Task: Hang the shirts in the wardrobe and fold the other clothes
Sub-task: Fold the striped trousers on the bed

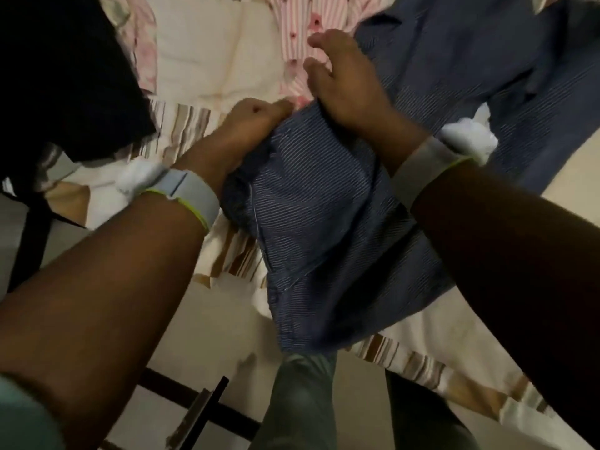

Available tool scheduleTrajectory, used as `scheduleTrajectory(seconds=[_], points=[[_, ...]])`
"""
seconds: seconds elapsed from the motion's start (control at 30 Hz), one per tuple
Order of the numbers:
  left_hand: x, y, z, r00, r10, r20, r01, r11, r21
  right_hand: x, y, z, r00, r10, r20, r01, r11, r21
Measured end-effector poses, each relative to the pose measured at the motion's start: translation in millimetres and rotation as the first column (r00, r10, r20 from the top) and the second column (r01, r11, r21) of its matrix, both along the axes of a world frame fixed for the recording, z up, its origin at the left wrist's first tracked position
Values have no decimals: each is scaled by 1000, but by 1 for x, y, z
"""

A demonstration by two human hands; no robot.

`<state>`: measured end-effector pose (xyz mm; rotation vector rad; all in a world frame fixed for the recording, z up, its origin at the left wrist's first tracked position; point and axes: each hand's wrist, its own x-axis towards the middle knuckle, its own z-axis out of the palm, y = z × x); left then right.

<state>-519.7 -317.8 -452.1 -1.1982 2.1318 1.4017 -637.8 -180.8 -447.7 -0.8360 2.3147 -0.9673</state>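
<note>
Forearms: nearest the camera, both bare, each with a pale wristband, reaching forward over the bed (211, 73).
Left hand (250, 125): at the top left corner of the blue striped garment (318, 241); its grip seems to pinch the cloth edge, though the fingertips are hidden behind the fabric.
Right hand (344, 86): resting on the top right of the same garment, heel of the hand on the cloth, fingers spread and only loosely bent, so the grip is wide and holds nothing.
Where the garment is: on the quilted bed cover in front of the person, between the two arms, its lower end hanging over the bed's edge.
How it looks: dark blue with fine pale stripes, a stitched seam down the left side, soft and bunched rather than flat; the far part runs on to the upper right.
Other clothes: a pink striped garment (298, 43) just beyond the hands; a black garment (65, 76) at far left.
Risk: I judge that the overhanging end could drag the piece off the bed if the hands let go.
Risk: folding it while bunched would probably set creases.
</note>
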Motion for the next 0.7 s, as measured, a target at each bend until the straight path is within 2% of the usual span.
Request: scheduleTrajectory(seconds=[0.1,0.17,0.2,0.3,0.37,0.47,0.53,0.6,0.63,0.7], points=[[-17,2,-2,993,-62,100,49,991,127,-10,-22,-1,1000,-24,5,22,970,240],[-21,-2,-4,996,-41,79,23,977,212,-15,-32,2,999,-2,-34,16,908,418],[-19,-8,0,999,1,38,-10,967,254,-21,-40,4,999,2,-32,12,896,444],[-3,-53,21,987,147,-67,-117,936,331,-30,-78,22,999,27,22,-33,956,292],[12,-101,38,966,233,-114,-194,941,278,-29,-101,33,995,95,-8,-93,989,115],[28,-163,60,894,371,-251,-352,929,119,-22,-117,39,988,120,-96,-125,991,-48],[30,-183,64,899,370,-235,-414,892,-180,-24,-111,31,989,94,-110,-92,995,21],[30,-181,61,967,244,-70,-245,827,-507,-29,-93,12,991,103,-83,-82,970,227],[28,-166,56,986,169,7,-130,783,-608,-30,-81,3,991,124,-53,-102,946,308],[25,-121,41,998,-64,5,52,757,-652,-30,-51,-12,973,225,-57,-190,911,365]])
